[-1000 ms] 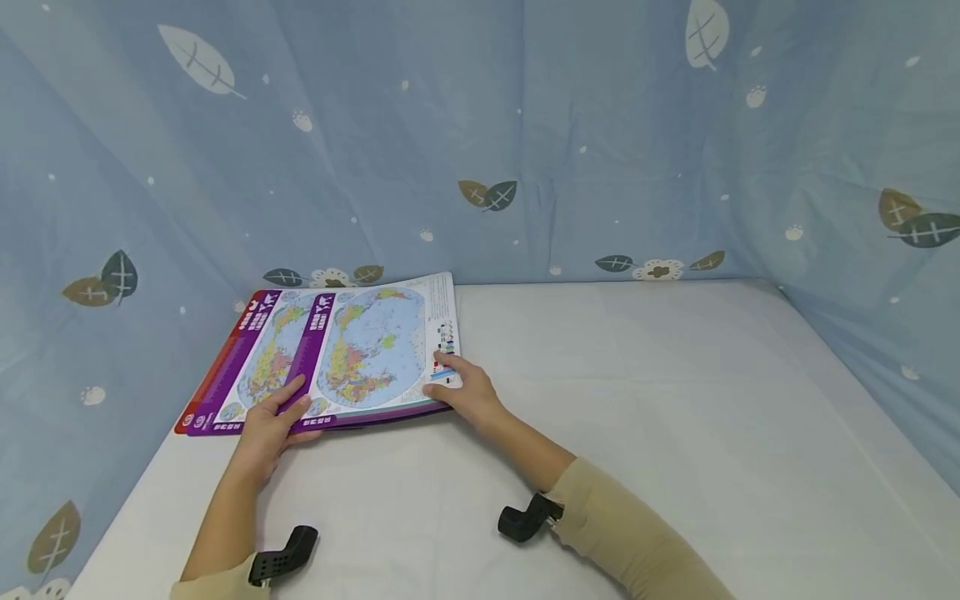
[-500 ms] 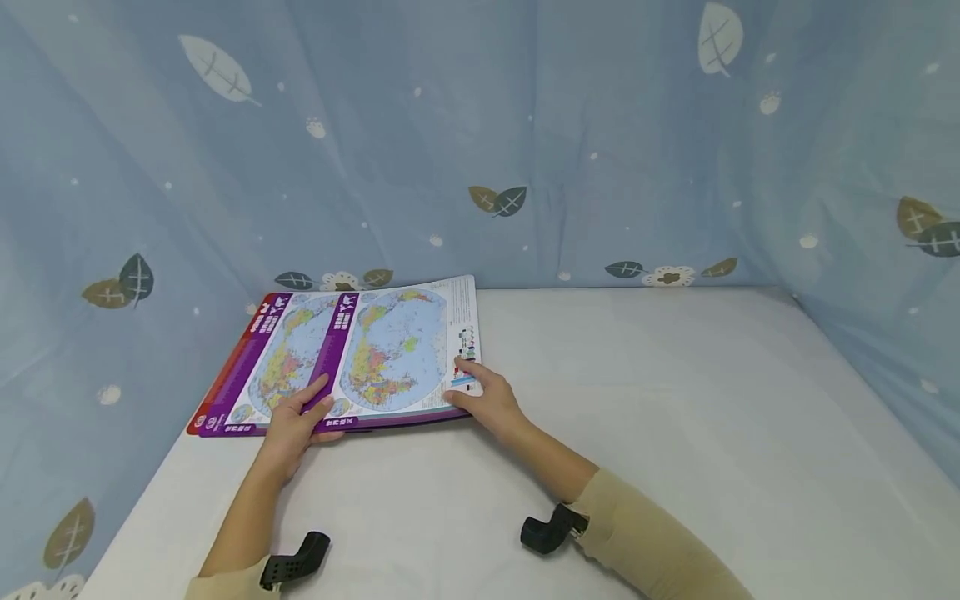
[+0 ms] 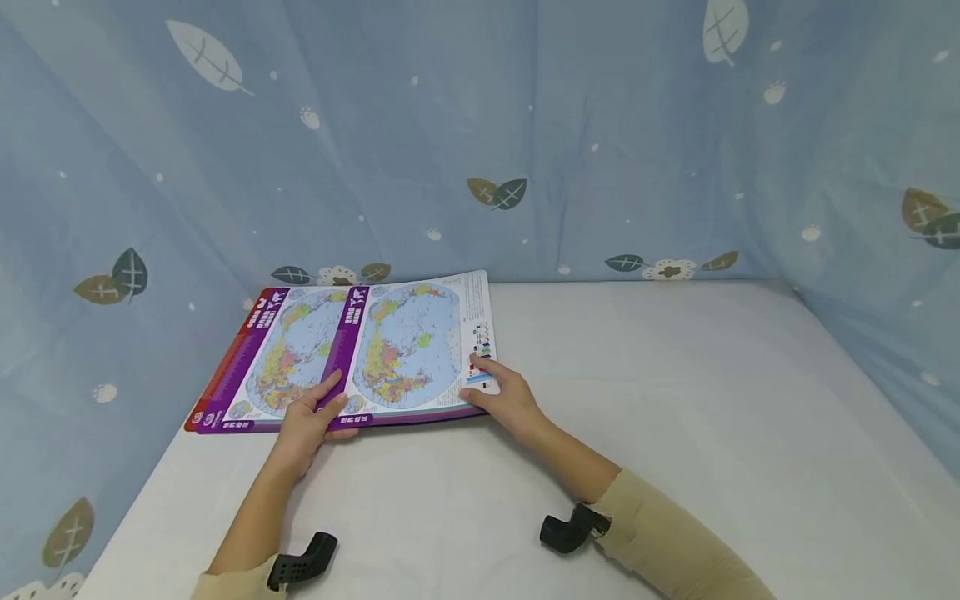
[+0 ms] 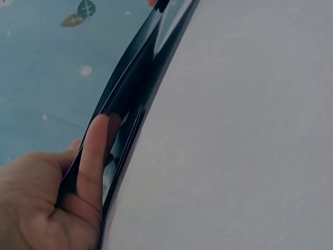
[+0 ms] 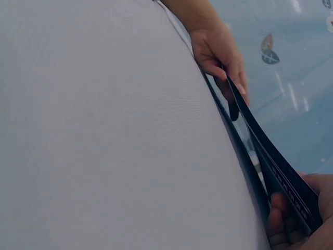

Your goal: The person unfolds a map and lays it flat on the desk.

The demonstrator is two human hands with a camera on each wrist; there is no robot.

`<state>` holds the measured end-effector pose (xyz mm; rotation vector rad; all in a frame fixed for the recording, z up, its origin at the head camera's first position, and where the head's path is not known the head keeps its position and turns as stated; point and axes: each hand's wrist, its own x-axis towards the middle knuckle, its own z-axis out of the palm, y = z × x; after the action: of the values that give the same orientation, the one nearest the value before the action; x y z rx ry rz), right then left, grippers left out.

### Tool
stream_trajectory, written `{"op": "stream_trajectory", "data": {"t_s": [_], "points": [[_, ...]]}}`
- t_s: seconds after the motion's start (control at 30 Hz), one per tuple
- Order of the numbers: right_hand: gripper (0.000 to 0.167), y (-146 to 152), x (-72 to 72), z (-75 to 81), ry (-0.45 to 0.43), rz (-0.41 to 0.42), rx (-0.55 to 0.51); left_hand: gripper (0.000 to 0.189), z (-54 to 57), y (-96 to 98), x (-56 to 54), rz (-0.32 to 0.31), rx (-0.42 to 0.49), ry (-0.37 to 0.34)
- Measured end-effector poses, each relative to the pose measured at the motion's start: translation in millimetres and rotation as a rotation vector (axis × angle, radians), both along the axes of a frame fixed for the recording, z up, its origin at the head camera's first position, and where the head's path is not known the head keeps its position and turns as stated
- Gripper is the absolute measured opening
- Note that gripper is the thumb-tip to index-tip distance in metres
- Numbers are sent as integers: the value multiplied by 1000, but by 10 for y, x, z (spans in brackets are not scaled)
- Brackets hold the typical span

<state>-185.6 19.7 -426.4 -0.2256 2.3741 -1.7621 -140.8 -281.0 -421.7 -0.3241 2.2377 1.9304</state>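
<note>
A world map sheet (image 3: pixel 411 350) with a purple left border lies over a similar map sheet (image 3: pixel 281 358), offset to its right. Under both, a red-edged sheet (image 3: pixel 198 412) shows only as a strip at the left. My left hand (image 3: pixel 306 429) pinches the upper map's near left corner, thumb on top, fingers underneath. At the near right corner, my right hand (image 3: pixel 512 406) grips the same map the same way. In the left wrist view, a finger (image 4: pixel 93 151) reaches into a gap below the raised edge. How many layers are held I cannot tell.
The stack lies on a white-covered table (image 3: pixel 675 417), at its back left. Blue curtain (image 3: pixel 420 125) with leaf prints hangs behind and along both sides. Black wrist mounts (image 3: pixel 307 560) stick out from both sleeves (image 3: pixel 675 533).
Both hands have moved right with the upper map, uncovering more of the map beneath. The lower map and red-edged sheet keep about the same place, while the head view has shifted slightly.
</note>
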Motion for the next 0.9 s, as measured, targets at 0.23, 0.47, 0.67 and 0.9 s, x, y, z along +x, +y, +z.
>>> {"op": "stream_trajectory", "data": {"t_s": [0.23,0.47,0.67,0.9], "points": [[60,99,16,34,-1,5,18,59,-1,50,13,-14,15,4],[59,224,46,27,12,-37,65,55,-2,164,-43,-48,78,49],[60,344,108,27,-18,-73,75,54,-31,310,-47,-47,92,47],[60,437,117,0,-41,-89,85,53,-48,421,-45,-67,100,39]]}}
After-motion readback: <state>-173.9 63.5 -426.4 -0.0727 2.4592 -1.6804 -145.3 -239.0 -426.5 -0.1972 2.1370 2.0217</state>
